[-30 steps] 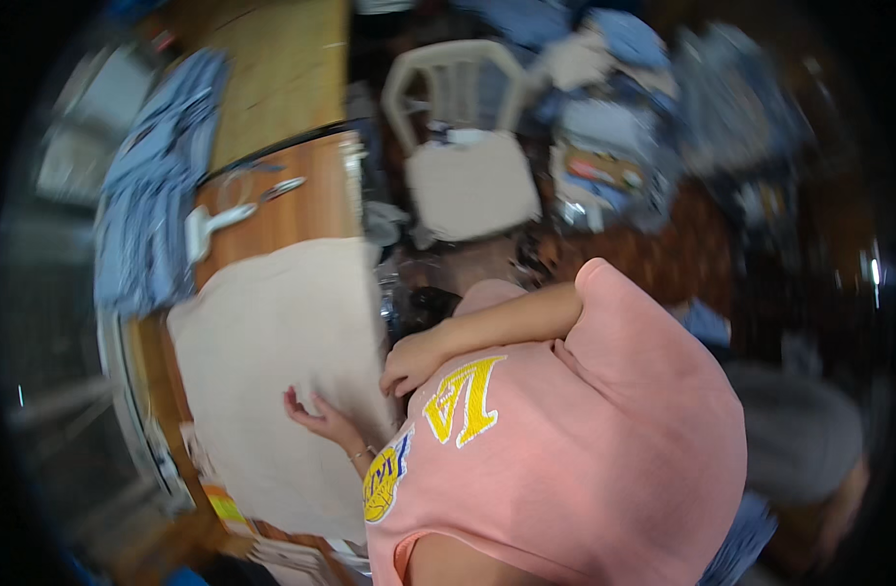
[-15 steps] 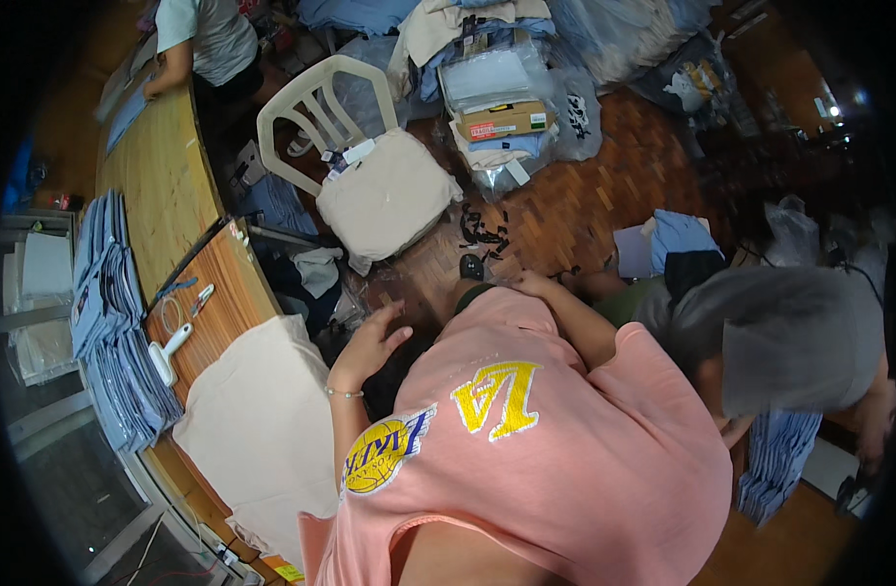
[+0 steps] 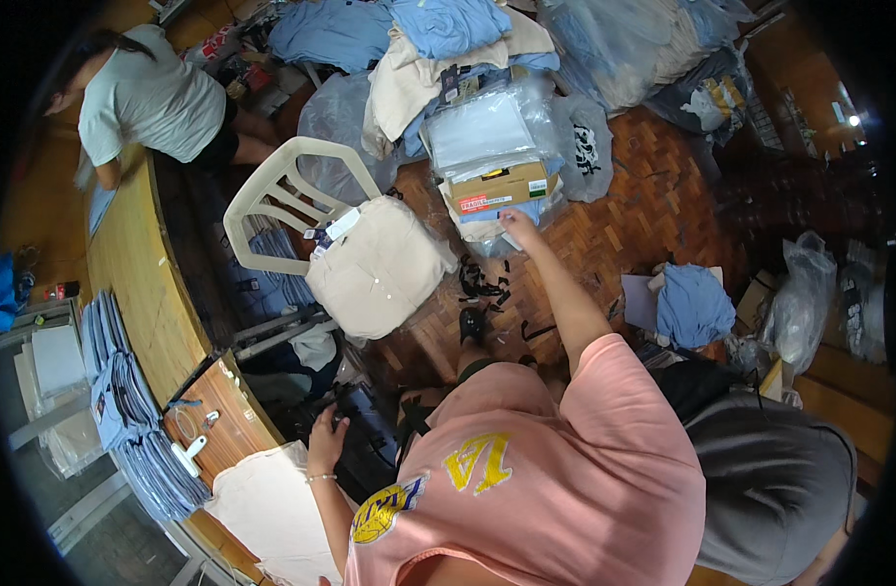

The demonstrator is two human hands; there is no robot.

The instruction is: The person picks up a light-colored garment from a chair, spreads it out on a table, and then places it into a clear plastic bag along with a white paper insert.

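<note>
My right hand (image 3: 522, 234) reaches forward to the near edge of the stack on the floor, beside a small white tag (image 3: 512, 242). Its fingers extend toward a brown cardboard box (image 3: 502, 186) and the folded light-blue cloth under it; I see nothing held. My left hand (image 3: 327, 441), with a bracelet at the wrist, is low between the table and my body, fingers apart and half bent. Something small and dark shows by its fingertips; whether they touch it I cannot tell. Nearest to that arm is a cream folded garment (image 3: 267, 508) on the table end.
A cream-covered plastic chair (image 3: 380, 269) stands ahead. Stacked blue garments (image 3: 126, 391) and a white-handled tool (image 3: 189, 457) lie on the wooden table (image 3: 140, 234). One person (image 3: 160, 98) leans over its far end; another in grey (image 3: 770, 479) bends close at my right. Black scraps (image 3: 482, 283) litter the floor.
My right arm has stretched out from near my lap to the stack ahead. My left hand has lowered toward the table side. The view has shifted, and the person in grey has bent lower.
</note>
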